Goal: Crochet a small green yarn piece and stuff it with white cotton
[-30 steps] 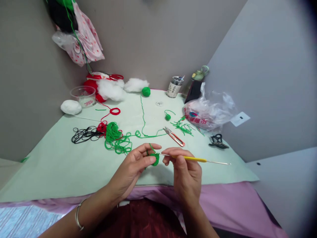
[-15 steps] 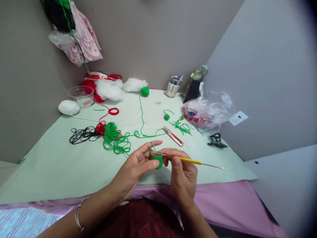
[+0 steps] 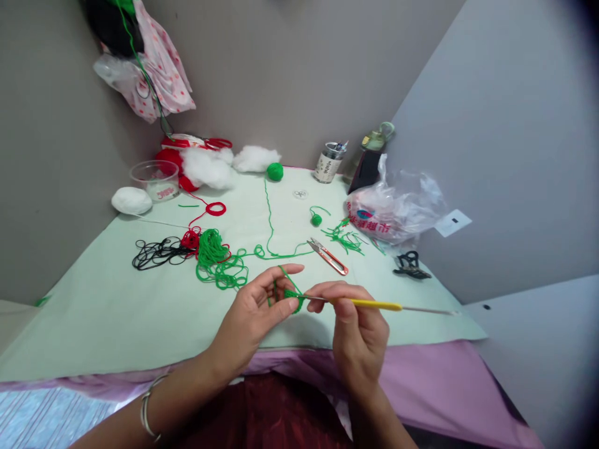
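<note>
My left hand [image 3: 257, 315] pinches a small green crochet piece [image 3: 294, 302] between thumb and fingers, partly hidden by the thumb. A strand of green yarn [image 3: 287, 274] loops over its raised index finger and runs down to the piece. My right hand [image 3: 358, 327] is closed around the yellow handle of a crochet hook [image 3: 379, 305]. One metal end meets the edge of the green piece; the other points out to the right. Loose green yarn [image 3: 213, 252] lies in a tangle left of my hands, and orange thread snips [image 3: 330, 257] lie beyond them.
Black yarn [image 3: 161, 251], a red yarn ring [image 3: 216, 209] and a white yarn ball [image 3: 131, 200] lie on the left. White stuffing [image 3: 208, 168] and a green ball [image 3: 275, 171] sit at the back. On the right are a plastic bag [image 3: 393, 209], green scraps [image 3: 346, 239] and a black claw clip [image 3: 410, 266].
My right hand and the crochet hook have moved right, the hook drawn back toward the piece's near edge. The green piece has tilted in my left hand, and the index-finger strand now slants.
</note>
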A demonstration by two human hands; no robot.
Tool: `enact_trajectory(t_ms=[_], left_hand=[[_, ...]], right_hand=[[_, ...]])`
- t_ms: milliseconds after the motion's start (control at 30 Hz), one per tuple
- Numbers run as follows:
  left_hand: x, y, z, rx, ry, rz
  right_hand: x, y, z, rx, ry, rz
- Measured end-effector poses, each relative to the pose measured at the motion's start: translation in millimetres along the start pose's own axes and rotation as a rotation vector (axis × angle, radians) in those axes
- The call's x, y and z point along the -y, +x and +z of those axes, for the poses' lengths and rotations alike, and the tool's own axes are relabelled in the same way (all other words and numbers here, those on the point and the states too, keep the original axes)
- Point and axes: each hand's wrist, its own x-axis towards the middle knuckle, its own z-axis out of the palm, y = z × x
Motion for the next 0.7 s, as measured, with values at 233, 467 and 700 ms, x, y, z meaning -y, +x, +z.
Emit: enact_trajectory(t_ms=[233, 467, 700], left_hand=[[0, -4, 5.1, -0.128, 0.193, 0.12], [-3, 1, 4.4, 0.043, -0.287, -0.231], [-6, 1, 3.2, 0.027, -0.19, -0.121]], right_hand=[[-4, -6, 1, 0.136, -0.401, -0.36], [-12, -10, 1, 0.034, -0.493, -0.44], [-1, 5, 9, -0.013, -0.062, -0.085]])
